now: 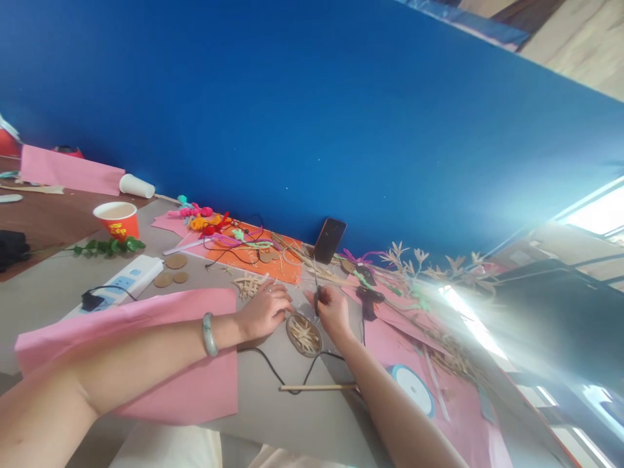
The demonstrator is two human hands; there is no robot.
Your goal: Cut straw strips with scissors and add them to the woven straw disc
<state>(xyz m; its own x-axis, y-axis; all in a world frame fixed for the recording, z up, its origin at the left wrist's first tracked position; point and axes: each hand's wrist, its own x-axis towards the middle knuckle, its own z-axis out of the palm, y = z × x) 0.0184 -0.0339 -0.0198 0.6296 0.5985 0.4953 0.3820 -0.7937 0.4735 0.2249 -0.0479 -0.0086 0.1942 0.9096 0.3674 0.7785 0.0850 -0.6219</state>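
From my station I see the dark-rimmed oval of pale strips (305, 335) on the grey table (258, 411), between my right hand (334, 311), closed around a dark-handled tool (316, 302), and left hand (266, 311), its grip unclear. A blue partition (312, 117) stands behind.

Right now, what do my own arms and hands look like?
No sleeves or gloves show on either arm. Your left hand has a smooth, rounded, pale grey-green bangle at the wrist, and possibly a small shiny ring. Your right hand shows no bracelet.
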